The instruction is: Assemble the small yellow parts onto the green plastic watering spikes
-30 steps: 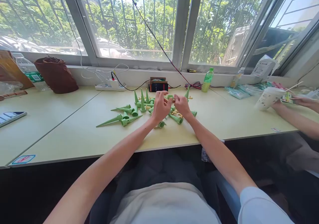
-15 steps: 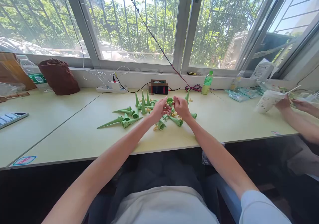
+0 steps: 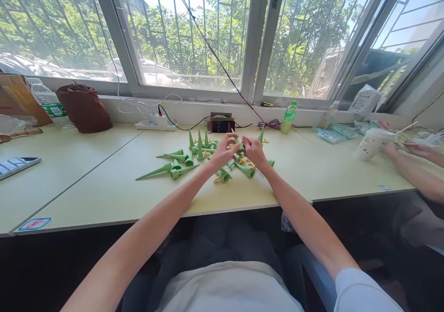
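Note:
Both my hands meet over a heap of green plastic cone spikes [image 3: 180, 162] on the pale yellow table [image 3: 104, 187]. My left hand [image 3: 224, 151] and my right hand [image 3: 255, 150] are closed with fingertips pinched together on one green spike piece [image 3: 240, 148] held between them just above the heap. Small yellow parts [image 3: 244, 160] lie among the spikes beneath my hands. Some spikes stand upright behind the heap, others lie flat to the left.
A black timer box [image 3: 221, 124], a power strip [image 3: 155, 123] with cables and a green bottle [image 3: 288, 116] sit along the window sill edge. A brown bag [image 3: 84, 107] and a phone [image 3: 15, 165] are at left. Another person's arms [image 3: 412, 166] work at right beside a white cup [image 3: 373, 143].
My hands have closed in on the green piece between them and lowered it slightly toward the heap. The person at right has shifted their arms and the cup.

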Demonstrator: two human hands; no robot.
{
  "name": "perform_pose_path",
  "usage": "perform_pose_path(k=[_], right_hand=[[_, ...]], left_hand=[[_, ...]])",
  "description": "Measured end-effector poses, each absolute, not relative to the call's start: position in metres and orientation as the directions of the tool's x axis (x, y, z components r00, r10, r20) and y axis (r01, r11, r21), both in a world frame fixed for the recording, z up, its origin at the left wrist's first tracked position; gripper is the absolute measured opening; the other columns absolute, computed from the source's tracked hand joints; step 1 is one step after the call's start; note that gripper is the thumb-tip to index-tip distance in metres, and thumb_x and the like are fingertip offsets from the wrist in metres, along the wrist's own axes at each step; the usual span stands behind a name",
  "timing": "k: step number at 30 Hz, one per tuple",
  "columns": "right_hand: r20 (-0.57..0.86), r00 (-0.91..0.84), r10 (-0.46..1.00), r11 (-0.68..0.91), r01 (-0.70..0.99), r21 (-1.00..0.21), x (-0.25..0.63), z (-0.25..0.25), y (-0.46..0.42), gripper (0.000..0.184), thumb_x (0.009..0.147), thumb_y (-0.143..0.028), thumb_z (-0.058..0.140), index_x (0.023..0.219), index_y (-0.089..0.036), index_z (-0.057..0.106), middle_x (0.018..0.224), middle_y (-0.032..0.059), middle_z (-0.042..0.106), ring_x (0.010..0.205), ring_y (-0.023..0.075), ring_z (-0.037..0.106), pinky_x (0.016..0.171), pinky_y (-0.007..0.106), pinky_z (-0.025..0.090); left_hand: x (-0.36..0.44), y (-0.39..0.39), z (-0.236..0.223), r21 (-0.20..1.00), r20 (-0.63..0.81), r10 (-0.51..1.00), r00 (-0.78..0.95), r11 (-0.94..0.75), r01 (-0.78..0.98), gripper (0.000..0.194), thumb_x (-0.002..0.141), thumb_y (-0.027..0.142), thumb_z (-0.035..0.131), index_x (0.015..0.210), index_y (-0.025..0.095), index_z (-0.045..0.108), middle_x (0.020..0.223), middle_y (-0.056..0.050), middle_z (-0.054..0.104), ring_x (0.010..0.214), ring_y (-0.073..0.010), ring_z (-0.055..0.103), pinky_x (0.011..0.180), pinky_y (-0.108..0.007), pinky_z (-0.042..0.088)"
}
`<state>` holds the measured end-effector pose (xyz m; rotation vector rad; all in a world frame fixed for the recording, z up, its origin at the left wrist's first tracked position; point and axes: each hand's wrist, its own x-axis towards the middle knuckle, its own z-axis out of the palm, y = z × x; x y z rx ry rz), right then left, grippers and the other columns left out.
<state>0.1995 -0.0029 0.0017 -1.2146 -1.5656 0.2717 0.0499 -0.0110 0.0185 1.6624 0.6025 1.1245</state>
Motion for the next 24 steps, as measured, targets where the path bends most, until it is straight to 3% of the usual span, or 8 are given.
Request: perform_pose_path(k=[5, 10, 14, 20, 24], right_hand=[[0.608, 0.053, 0.792, 0.473, 0.576, -0.667, 0.199, 0.002, -0.005, 0.043, 0.095, -0.045, 0.037, 0.058, -0.022, 0.039, 0.05, -0.0018, 0.043, 0.053, 0.0137, 0.04, 0.055, 0.027, 0.031], [0.61, 0.061, 0.79, 0.46, 0.599, -0.655, 0.199, 0.001, -0.002, 0.039, 0.093, -0.042, 0.038, 0.061, -0.021, 0.045, 0.055, -0.001, 0.048, 0.056, 0.0133, 0.041, 0.055, 0.026, 0.03], [0.61, 0.064, 0.789, 0.45, 0.615, -0.647, 0.198, 0.001, -0.001, 0.039, 0.093, -0.042, 0.036, 0.063, -0.02, 0.048, 0.058, -0.0002, 0.051, 0.056, 0.0132, 0.043, 0.056, 0.026, 0.029], [0.596, 0.091, 0.798, 0.431, 0.605, -0.67, 0.197, 0.004, -0.004, 0.042, 0.095, -0.049, 0.034, 0.066, -0.021, 0.046, 0.056, -0.0009, 0.049, 0.055, 0.0139, 0.042, 0.056, 0.026, 0.03], [0.608, 0.084, 0.789, 0.449, 0.597, -0.665, 0.197, 0.006, -0.006, 0.046, 0.095, -0.053, 0.034, 0.062, -0.022, 0.041, 0.055, -0.002, 0.044, 0.054, 0.0128, 0.038, 0.054, 0.026, 0.029]], left_hand=[[0.049, -0.006, 0.012, 0.846, 0.485, 0.767, 0.42, -0.533, -0.002, 0.031, 0.087, 0.032, 0.056, 0.116, 0.024, 0.047, 0.095, -0.002, 0.056, 0.063, -0.009, 0.062, 0.048, -0.017, 0.047], [0.047, -0.002, 0.004, 0.632, 0.638, 0.652, 0.41, -0.747, 0.205, 0.033, 0.086, 0.023, 0.053, 0.119, 0.023, 0.048, 0.104, -0.004, 0.058, 0.065, -0.007, 0.056, 0.058, -0.019, 0.047], [0.048, 0.0, 0.002, 0.522, 0.686, 0.598, 0.414, -0.801, 0.292, 0.037, 0.086, 0.016, 0.049, 0.122, 0.023, 0.047, 0.105, -0.006, 0.061, 0.068, -0.0096, 0.055, 0.063, -0.023, 0.047], [0.053, -0.001, 0.003, 0.517, 0.718, 0.602, 0.35, -0.797, 0.31, 0.035, 0.087, 0.017, 0.048, 0.121, 0.022, 0.048, 0.106, -0.008, 0.06, 0.069, -0.0102, 0.054, 0.067, -0.024, 0.047], [0.054, -0.001, 0.001, 0.547, 0.719, 0.606, 0.341, -0.796, 0.261, 0.046, 0.087, 0.018, 0.049, 0.131, 0.024, 0.039, 0.106, -0.007, 0.058, 0.066, -0.0083, 0.054, 0.063, -0.022, 0.046]])
